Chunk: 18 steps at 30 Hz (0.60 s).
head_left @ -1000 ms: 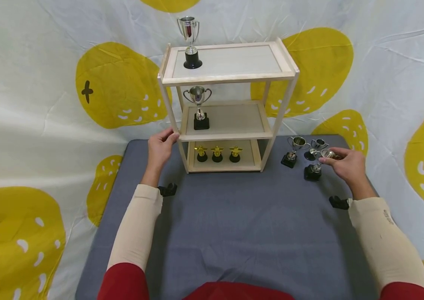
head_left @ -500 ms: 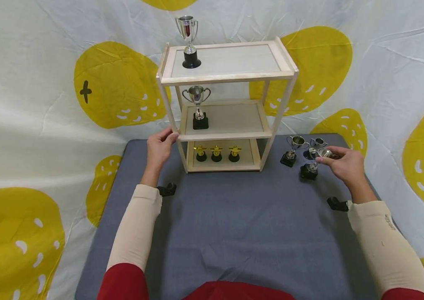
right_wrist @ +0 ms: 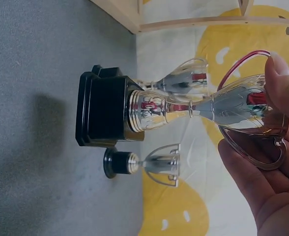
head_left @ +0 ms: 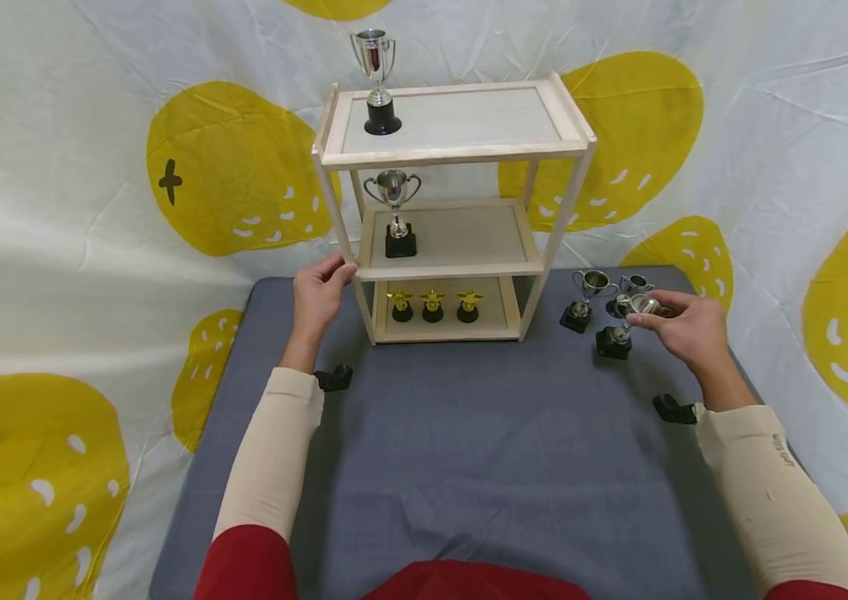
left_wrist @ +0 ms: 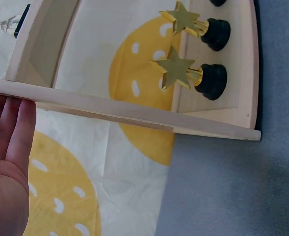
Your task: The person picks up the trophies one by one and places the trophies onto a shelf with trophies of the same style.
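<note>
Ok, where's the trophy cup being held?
Head view, right side: the square-based silver trophy cup is in the right hand, right of the wooden shelf, in front of two other trophy cups.

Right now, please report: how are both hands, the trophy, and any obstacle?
Right hand holding silver trophy, base looks lifted. Left hand gripping wooden shelf at left post. Two more silver trophies close behind; possible bump.
</note>
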Each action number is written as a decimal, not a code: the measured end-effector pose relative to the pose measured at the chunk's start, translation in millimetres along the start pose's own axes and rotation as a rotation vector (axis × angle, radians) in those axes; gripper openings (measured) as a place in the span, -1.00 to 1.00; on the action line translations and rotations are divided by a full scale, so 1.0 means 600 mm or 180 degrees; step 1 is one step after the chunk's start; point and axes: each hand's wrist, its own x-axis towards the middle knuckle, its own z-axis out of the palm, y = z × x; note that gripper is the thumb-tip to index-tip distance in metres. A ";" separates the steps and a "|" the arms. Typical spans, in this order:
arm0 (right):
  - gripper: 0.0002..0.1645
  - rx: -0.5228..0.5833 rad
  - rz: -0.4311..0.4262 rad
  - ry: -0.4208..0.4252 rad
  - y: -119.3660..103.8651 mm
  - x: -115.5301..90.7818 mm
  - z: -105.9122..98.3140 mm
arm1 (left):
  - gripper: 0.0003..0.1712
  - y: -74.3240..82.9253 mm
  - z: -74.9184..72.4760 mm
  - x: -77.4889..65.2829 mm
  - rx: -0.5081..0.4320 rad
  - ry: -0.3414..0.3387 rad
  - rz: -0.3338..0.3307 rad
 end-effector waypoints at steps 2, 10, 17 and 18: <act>-0.12 0.0005 -0.0019 -0.0021 -0.003 -0.001 0.000 | -0.58 -0.014 0.001 0.007 -0.0031 0.0025 0.0030; -0.13 0.0033 -0.0045 -0.0078 -0.013 -0.001 0.000 | -0.53 -0.022 0.002 0.010 -0.0003 0.0035 0.0093; -0.17 0.0041 -0.0185 -0.0053 -0.024 -0.005 0.000 | -0.59 -0.021 0.001 0.010 -0.0048 0.0004 0.0008; -0.17 0.0050 -0.0204 -0.0057 -0.026 -0.006 0.000 | -0.60 -0.020 0.001 0.009 -0.0046 -0.0005 -0.0007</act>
